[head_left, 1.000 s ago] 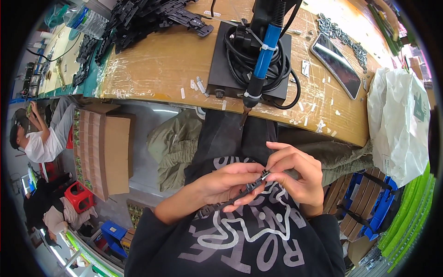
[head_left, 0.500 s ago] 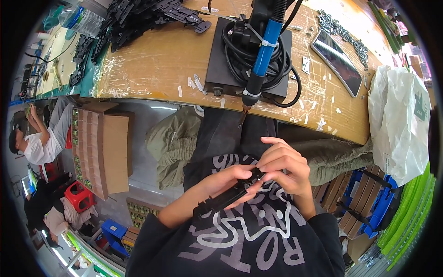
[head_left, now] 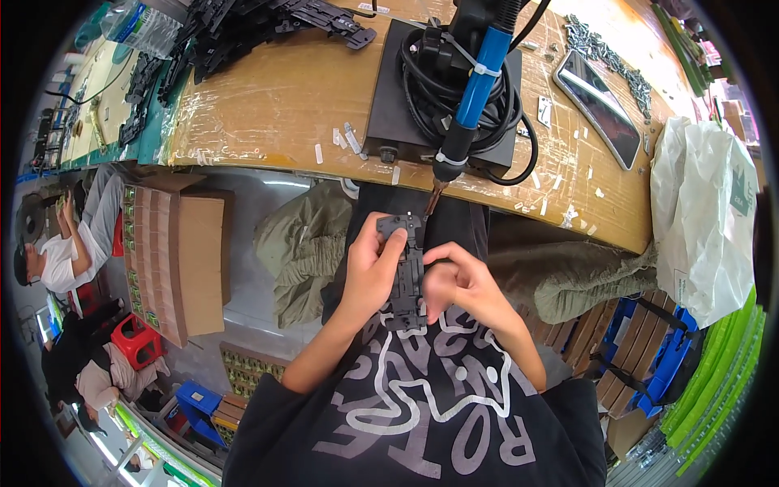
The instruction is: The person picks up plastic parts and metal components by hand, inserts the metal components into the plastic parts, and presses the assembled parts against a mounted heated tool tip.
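Note:
My left hand [head_left: 373, 268] is closed around a long black plastic part [head_left: 408, 280], thumb on its upper face. The part stands roughly lengthwise away from me, above my lap, with clips and ridges along it. My right hand [head_left: 471, 292] is at the part's right edge, its fingers bent; some are smeared by motion, so whether they grip the part is unclear. Just beyond the part's far end, the metal tip of a blue-handled soldering iron [head_left: 479, 89] points down past the table edge. The iron is fixed by its stand, a cable tie around the handle.
A black box [head_left: 389, 130] with coiled black cable sits under the iron. Black plastic parts [head_left: 268, 28] are heaped at the far left. Right of the box lie a phone [head_left: 596, 109], small metal pieces [head_left: 608, 53] and white scraps. A white bag [head_left: 702, 219] hangs at the right edge.
The black part has turned from a slant to lengthwise and moved farther from my body, toward the iron's tip. My left hand moved with it; my right hand has shifted down along its right side.

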Demonstrator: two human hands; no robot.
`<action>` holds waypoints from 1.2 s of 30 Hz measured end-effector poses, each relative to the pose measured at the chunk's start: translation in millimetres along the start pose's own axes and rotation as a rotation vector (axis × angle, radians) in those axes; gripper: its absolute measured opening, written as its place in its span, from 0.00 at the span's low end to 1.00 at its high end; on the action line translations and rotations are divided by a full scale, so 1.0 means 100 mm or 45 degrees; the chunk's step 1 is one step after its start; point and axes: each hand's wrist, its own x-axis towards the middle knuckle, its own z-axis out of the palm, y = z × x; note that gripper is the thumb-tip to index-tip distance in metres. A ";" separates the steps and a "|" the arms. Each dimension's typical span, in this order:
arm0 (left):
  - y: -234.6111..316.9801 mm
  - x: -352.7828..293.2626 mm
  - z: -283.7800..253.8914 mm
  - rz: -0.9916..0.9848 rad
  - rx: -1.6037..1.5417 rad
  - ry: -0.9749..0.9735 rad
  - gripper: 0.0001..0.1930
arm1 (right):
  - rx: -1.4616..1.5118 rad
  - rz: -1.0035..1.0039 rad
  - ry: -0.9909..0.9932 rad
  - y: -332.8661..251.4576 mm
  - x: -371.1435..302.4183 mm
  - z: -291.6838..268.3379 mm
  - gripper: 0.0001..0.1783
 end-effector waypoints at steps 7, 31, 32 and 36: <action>0.06 0.00 0.06 0.008 0.032 -0.086 0.05 | 0.031 0.002 0.016 0.03 0.00 0.07 0.12; 0.19 -0.02 0.03 0.005 -0.025 -0.177 0.05 | 0.085 -0.032 0.082 -0.06 -0.10 0.17 0.12; 0.20 -0.02 0.03 0.003 -0.033 -0.176 0.05 | 0.084 -0.040 0.078 -0.06 -0.11 0.17 0.12; 0.21 -0.02 0.04 -0.007 -0.061 -0.180 0.05 | 0.057 -0.021 0.077 -0.11 -0.12 0.18 0.12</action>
